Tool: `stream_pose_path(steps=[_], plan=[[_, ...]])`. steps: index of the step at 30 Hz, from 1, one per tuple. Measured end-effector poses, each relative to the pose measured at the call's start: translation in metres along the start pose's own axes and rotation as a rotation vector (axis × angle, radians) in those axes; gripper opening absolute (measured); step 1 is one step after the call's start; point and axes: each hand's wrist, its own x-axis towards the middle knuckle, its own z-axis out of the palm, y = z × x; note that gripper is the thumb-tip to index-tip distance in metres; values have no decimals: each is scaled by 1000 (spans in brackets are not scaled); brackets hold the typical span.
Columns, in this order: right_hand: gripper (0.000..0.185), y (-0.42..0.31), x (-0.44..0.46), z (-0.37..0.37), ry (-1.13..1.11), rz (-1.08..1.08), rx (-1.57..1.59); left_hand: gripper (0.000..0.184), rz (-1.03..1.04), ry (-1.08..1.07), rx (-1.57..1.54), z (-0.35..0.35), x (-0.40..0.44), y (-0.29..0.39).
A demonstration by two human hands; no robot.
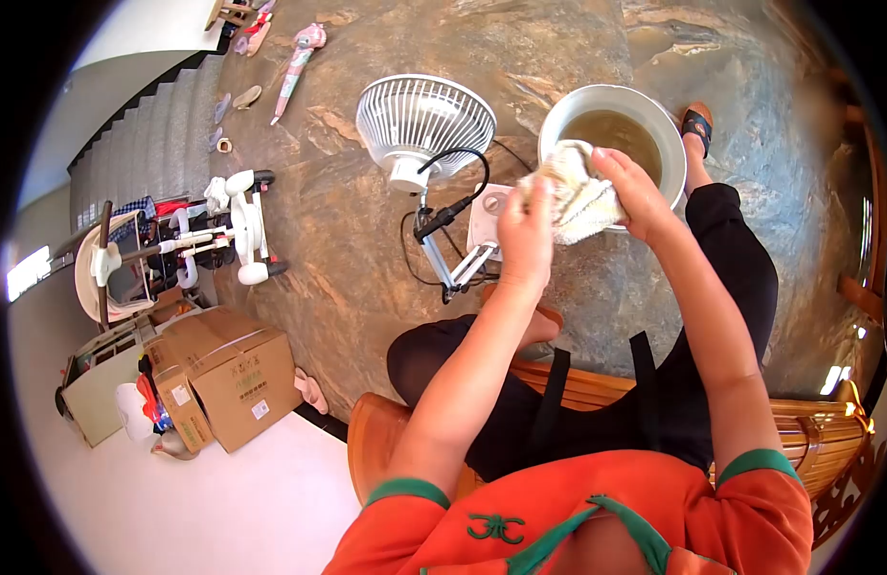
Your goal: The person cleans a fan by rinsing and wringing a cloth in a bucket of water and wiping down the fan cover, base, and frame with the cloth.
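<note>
A pale, yellowish-white cloth [585,196] is bunched between my two hands, over the near rim of a basin. My left hand [527,230] grips its left side, the fingers slightly blurred. On the other side, my right hand [635,192] is closed on the cloth's upper right edge. Murky brown water lies in the white basin [555,117] on the floor. Left of the basin a fan with a white wire cage [426,120] stands tilted on a jointed arm. Its white base [484,216] is partly hidden behind my left hand.
A cardboard box [238,374] and a folded stroller [242,227] stand at the left. A pink umbrella [298,72] and several shoes lie on the stone-patterned floor [319,240] near grey stairs [151,144]. Beneath me is a wooden bench [807,436]. A black cable loops round the fan.
</note>
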Motion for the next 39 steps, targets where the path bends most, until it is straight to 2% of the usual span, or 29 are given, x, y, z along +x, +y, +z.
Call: stream_pose_path(steps=[1, 4, 7, 8, 9, 11, 12, 13, 14, 15, 16, 17, 18, 21, 22, 25, 27, 28, 29, 30, 32, 33, 35, 36, 37, 39], plan=[[45, 0, -6, 8, 20, -69, -42, 30, -42, 82, -188, -3, -4, 15], [56, -1, -17, 17, 166, -174, -444, 26, 69, 195, -283, -14, -16, 30], [66, 6, -33, 25, 156, -65, -28, 24, 203, 155, -36, -12, -26, 44], [71, 17, -38, 23, -105, -68, 220, 25, 222, 57, 223, -17, -23, 33], [65, 18, -45, 41, -218, -109, 474, 31, 334, -152, 491, -18, -19, 28], [54, 37, -35, 44, -70, -60, 396, 34, 599, -481, 745, -13, -25, 26], [44, 36, -29, 46, -67, 14, 583, 38, 631, -459, 789, -20, -29, 28], [43, 41, -20, 42, -96, 19, 687, 41, 665, -439, 831, -30, -30, 36], [44, 44, -9, 39, -91, 42, 716, 46, 931, -254, 909, -40, -22, 53], [45, 51, 1, 36, -83, 71, 749, 48, 655, -74, 629, -49, -19, 64], [44, 59, 15, 32, -118, 48, 745, 46, 578, 161, 703, -76, -6, 68], [44, 67, 30, 32, -113, 67, 778, 54, 556, 329, 723, -87, 7, 78], [44, 71, 46, 35, -132, 99, 807, 64, 511, 379, 593, -109, 31, 71], [46, 65, 73, 68, -217, 278, 888, 70, 106, 402, 309, -134, 70, 57], [45, 61, 79, 83, -184, 295, 896, 69, 77, 334, 191, -138, 79, 52], [48, 67, 107, 120, -336, 264, 1122, 64, 139, 179, 250, -137, 90, 40], [49, 67, 110, 133, -457, 310, 1103, 52, 168, 198, 259, -131, 94, 38], [48, 58, 102, 149, -278, 389, 1110, 50, 161, 195, 251, -128, 93, 40], [44, 72, 111, 157, -329, 431, 1189, 47, 153, 192, 246, -128, 91, 41], [41, 93, 124, 162, -458, 374, 1233, 46, 142, 202, 278, -129, 91, 41], [37, 122, 148, 176, -679, 230, 1324, 56, 95, 222, 225, -127, 89, 43], [37, 116, 151, 197, -422, 282, 1397, 62, 73, 231, 197, -125, 87, 45], [38, 134, 168, 213, -613, 212, 1475, 65, 79, 214, 234, -125, 86, 46], [41, 133, 172, 216, -565, 365, 1415, 66, 84, 235, 244, -126, 86, 44], [41, 135, 170, 221, -375, 462, 1512, 66, 90, 260, 251, -126, 85, 42], [39, 144, 153, 208, -444, 441, 1594, 64, 88, 263, 245, -130, 86, 42]])
